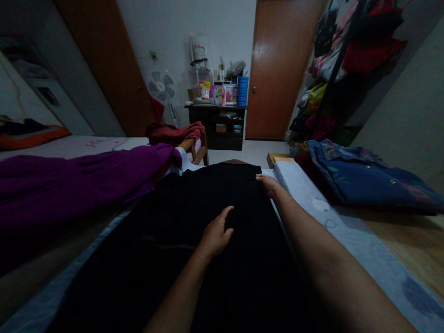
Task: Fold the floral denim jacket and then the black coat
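Note:
A large black garment (215, 194) lies spread out in front of me on a light sheet; its exact kind is hard to make out in the dim light. My left hand (215, 235) rests on the middle of the cloth, thumb and forefinger apart, holding nothing. At the garment's far right corner, my right hand (268, 185) has its fingers closed on the edge. A thin pale line crosses the cloth left of my left wrist.
Purple cloth (86, 180) lies on the left. A folded blue denim garment (367, 178) sits on the right over dark red cloth. Beyond are a wooden chair (199, 150) with reddish cloth, a white fan (162, 86), a dark cabinet (215, 138) and a brown door (280, 69).

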Available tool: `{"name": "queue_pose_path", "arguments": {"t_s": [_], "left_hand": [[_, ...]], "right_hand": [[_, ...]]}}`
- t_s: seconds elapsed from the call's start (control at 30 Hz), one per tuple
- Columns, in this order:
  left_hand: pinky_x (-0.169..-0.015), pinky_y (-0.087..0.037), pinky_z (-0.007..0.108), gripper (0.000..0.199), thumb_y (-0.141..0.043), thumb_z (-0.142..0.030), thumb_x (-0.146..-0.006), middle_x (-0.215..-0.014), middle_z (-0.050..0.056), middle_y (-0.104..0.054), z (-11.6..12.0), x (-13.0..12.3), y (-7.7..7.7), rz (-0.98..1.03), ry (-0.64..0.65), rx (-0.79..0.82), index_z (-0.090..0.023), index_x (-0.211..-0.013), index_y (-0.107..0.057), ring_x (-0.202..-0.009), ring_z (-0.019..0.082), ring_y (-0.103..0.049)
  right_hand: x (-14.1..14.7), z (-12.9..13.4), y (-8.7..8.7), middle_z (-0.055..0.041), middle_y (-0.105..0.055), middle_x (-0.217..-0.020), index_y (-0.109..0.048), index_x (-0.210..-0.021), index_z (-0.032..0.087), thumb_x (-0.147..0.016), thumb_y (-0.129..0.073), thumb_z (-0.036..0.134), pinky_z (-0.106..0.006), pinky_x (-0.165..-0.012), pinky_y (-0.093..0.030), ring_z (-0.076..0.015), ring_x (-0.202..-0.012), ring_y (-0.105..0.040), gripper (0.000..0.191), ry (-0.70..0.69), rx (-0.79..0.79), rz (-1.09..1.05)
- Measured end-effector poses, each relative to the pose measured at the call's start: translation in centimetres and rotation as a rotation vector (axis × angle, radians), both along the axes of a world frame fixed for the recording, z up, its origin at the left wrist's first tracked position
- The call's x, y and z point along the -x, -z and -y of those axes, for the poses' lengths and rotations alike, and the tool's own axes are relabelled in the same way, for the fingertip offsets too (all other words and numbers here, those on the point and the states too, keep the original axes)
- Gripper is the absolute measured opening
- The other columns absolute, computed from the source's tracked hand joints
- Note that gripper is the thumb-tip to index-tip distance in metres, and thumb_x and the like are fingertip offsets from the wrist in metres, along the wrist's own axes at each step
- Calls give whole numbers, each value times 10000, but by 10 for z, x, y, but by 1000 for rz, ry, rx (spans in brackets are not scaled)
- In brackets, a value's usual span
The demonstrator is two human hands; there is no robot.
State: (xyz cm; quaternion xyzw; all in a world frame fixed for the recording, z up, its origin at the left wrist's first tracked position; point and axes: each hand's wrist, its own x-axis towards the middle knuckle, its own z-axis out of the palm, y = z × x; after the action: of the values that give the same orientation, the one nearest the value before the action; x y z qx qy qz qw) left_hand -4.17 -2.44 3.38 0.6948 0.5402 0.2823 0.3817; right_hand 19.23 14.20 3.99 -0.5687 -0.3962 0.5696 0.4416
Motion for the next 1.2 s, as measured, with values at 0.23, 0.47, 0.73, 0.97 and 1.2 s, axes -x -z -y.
{"name": "queue_pose_path", "arguments": {"t_s": [0.23,0.47,0.73,0.97,1.2], "left_hand": [[-1171,-142,513,717,-521,2,-683,-1541,40,-311,10,-18,1,-440,-36,-390,-286,-1340,-516,-1425,295,-235],[-1158,-114,579,672,-530,-571,-856,-1575,51,-250,22,-27,-2,-401,296,-313,-314,-1453,-364,-1457,339,-109],[-1117,-54,661,1012,-709,-704,-600,-1613,71,-31,28,-26,-4,-434,338,-179,-394,-1471,-295,-1433,447,60],[-1120,-44,656,1047,-710,-726,-571,-1613,71,-22,28,-26,-8,-450,344,-164,-390,-1471,-296,-1431,443,77],[-1130,-38,635,1052,-685,-745,-574,-1612,85,-20,29,-29,-10,-494,332,-145,-371,-1476,-294,-1427,433,97]], "right_hand": [[5,-12,0,-75,-678,-675,-652,-838,161,-869,-528,424,-342,-667,-530,-212,-666,-651,292,-25,118,30],[10,-22,4,-70,-680,-679,-658,-883,149,-874,-528,350,-354,-672,-520,-206,-621,-642,239,75,100,77],[17,-12,15,-55,-691,-728,-639,-905,173,-880,-469,318,-296,-659,-519,-192,-709,-655,225,126,-80,206],[15,-9,-5,-110,-662,-1073,-595,-1097,159,-788,-517,227,-358,-938,-448,-242,-1064,-589,326,235,-272,587],[41,29,-7,-133,-364,-1507,-449,-1375,140,-880,-501,384,-459,-1157,-134,-268,-1418,-241,555,-202,-589,1099]]}}
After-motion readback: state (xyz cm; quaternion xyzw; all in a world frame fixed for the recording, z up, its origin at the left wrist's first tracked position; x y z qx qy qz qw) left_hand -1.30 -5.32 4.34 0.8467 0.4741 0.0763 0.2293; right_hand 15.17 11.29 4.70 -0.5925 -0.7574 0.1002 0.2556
